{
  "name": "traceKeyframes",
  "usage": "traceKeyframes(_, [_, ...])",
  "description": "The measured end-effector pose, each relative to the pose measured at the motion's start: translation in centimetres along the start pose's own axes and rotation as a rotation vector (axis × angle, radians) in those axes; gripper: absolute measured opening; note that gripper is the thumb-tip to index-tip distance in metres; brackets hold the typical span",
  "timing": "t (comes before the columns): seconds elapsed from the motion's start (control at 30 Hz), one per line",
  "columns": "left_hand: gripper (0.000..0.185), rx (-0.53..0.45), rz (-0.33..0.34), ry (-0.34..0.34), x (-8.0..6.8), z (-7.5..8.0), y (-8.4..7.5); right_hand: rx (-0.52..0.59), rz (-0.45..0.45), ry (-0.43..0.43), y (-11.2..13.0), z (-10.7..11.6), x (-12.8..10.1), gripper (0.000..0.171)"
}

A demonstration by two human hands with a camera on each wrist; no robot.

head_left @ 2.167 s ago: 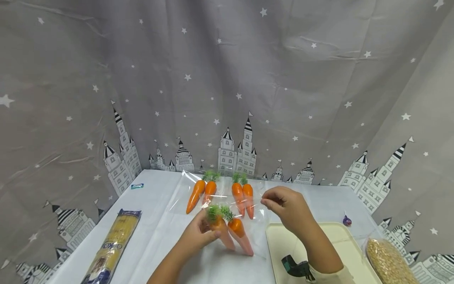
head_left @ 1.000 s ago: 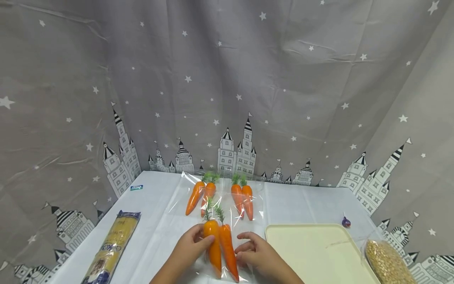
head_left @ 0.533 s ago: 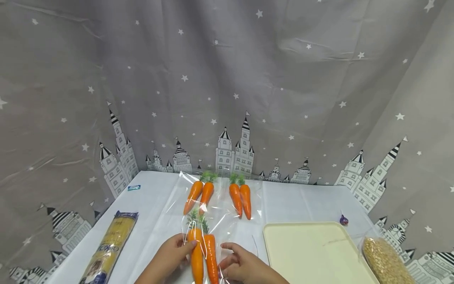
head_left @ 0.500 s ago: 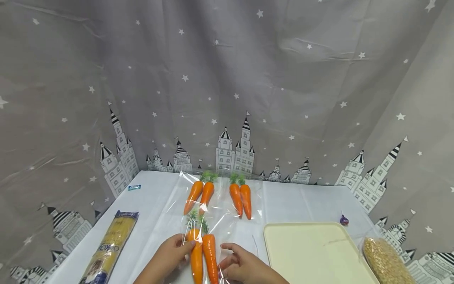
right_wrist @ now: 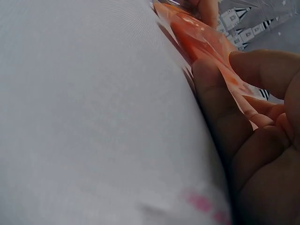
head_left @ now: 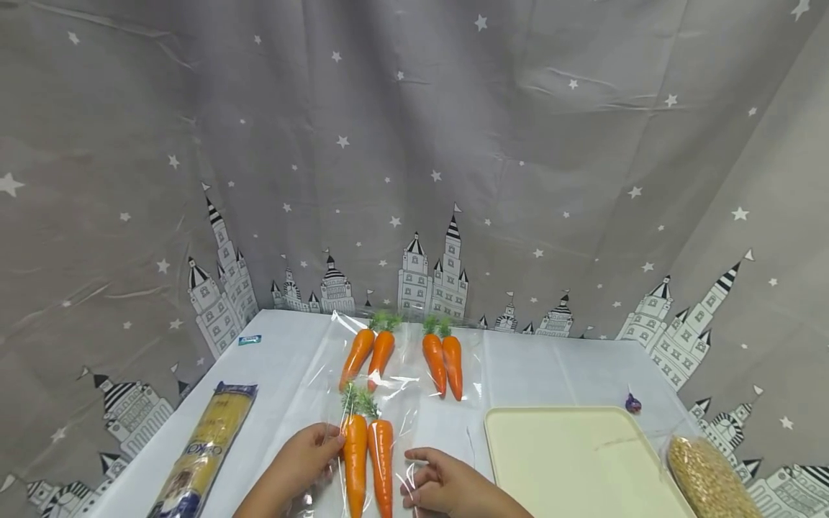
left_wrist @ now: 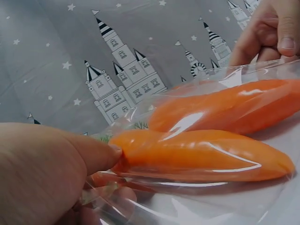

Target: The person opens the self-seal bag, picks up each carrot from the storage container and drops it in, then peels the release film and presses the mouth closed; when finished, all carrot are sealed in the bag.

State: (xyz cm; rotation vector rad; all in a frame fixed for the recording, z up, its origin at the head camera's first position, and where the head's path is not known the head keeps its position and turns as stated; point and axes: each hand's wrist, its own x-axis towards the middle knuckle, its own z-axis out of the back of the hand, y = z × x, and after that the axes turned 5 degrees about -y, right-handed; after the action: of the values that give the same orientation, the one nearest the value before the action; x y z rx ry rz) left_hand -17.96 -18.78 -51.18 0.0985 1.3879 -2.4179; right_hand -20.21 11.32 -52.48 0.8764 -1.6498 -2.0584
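Note:
Two orange carrots with green tops lie side by side in a clear plastic bag (head_left: 403, 417) near the front of the table. My left hand (head_left: 304, 460) pinches the bag's left side, its thumb against the left carrot (left_wrist: 201, 154) and fingers under the film. At the bag's right edge, my right hand (head_left: 447, 483) holds the film between thumb and curled fingers, beside the right carrot (head_left: 382, 460). Farther back lie two more carrot pairs in clear bags, a left pair (head_left: 382, 352) and a right pair (head_left: 452, 363). The front bag's lower end is cut off by the frame.
On the left lie a pack of spaghetti (head_left: 210, 446) and a small teal packet (head_left: 250, 339). A cream tray (head_left: 583, 460) is on the right, with a purple-wrapped lollipop (head_left: 632, 403) and a bag of grains (head_left: 709, 475) beyond it. A grey curtain (head_left: 414, 144) hangs behind the table.
The front bag has come nearer and left, and its carrots now lie side by side. My right hand came down from above the tray to the bag's right edge; my left hand moved left.

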Motion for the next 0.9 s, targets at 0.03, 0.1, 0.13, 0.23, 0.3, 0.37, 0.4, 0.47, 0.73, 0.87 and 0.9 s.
traceKeyframes(0.03, [0.046, 0.007, -0.004, -0.001, 0.1, 0.0, 0.1, 0.003, 0.003, 0.000, -0.1, 0.0, 0.0, 0.056])
traceKeyframes(0.1, [0.047, 0.023, -0.004, -0.004, 0.3, 0.1, 0.2, 0.006, 0.006, 0.003, -0.1, 0.1, 0.0, 0.055])
traceKeyframes(0.13, [0.047, 0.029, -0.002, -0.006, 0.4, 0.2, 0.2, 0.004, 0.008, 0.003, -0.2, 0.1, 0.0, 0.054])
traceKeyframes(0.23, [0.050, 0.049, 0.006, -0.013, 0.6, 0.3, 0.4, -0.001, 0.008, 0.002, -0.2, 0.1, -0.2, 0.053])
traceKeyframes(0.3, [0.054, 0.067, 0.005, -0.024, 0.7, 0.3, 0.5, -0.002, 0.008, 0.003, -0.3, 0.1, -0.2, 0.052])
traceKeyframes(0.37, [0.057, 0.081, 0.000, -0.047, 0.8, 0.2, 0.5, 0.006, 0.010, 0.003, -0.3, 0.2, -0.3, 0.052])
traceKeyframes(0.4, [0.059, 0.097, -0.017, -0.062, 0.9, 0.1, 0.5, 0.015, 0.010, 0.003, -0.3, 0.2, -0.4, 0.052])
traceKeyframes(0.47, [0.065, 0.122, -0.032, -0.087, 1.1, 0.0, 0.4, 0.029, 0.011, 0.002, -0.2, 0.2, -0.5, 0.051])
traceKeyframes(0.73, [0.088, 0.221, -0.018, -0.149, 0.9, 0.2, 0.0, 0.037, -0.014, -0.018, -0.3, 0.6, -0.9, 0.047])
traceKeyframes(0.87, [0.090, 0.224, 0.010, -0.173, 0.5, 0.5, -0.3, 0.054, -0.047, -0.027, -0.3, 0.8, -1.0, 0.045])
traceKeyframes(0.9, [0.088, 0.232, 0.012, -0.189, 0.4, 0.6, -0.4, 0.057, -0.053, -0.028, -0.2, 0.8, -1.1, 0.044])
